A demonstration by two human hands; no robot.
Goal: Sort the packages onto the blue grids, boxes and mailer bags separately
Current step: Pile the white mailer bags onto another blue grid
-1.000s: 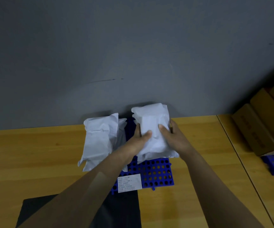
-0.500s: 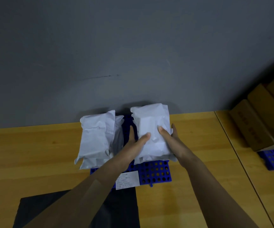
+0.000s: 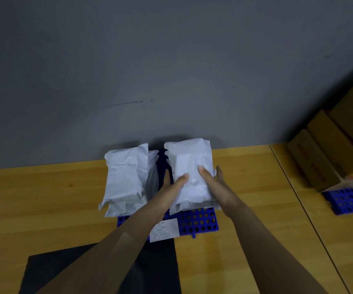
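Settling a white mailer bag on the blue grid, our left hand and right hand clamped its sides, thumbs on top; release, we judged, came next.

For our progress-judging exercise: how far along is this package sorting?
Done: two stacks of mailer bags sit on the near blue grid; brown boxes sit on the right grid. In hand: left hand and right hand hold the top bag of the right-hand stack, thumbs on top. Remaining: perhaps the black item nearest the person.
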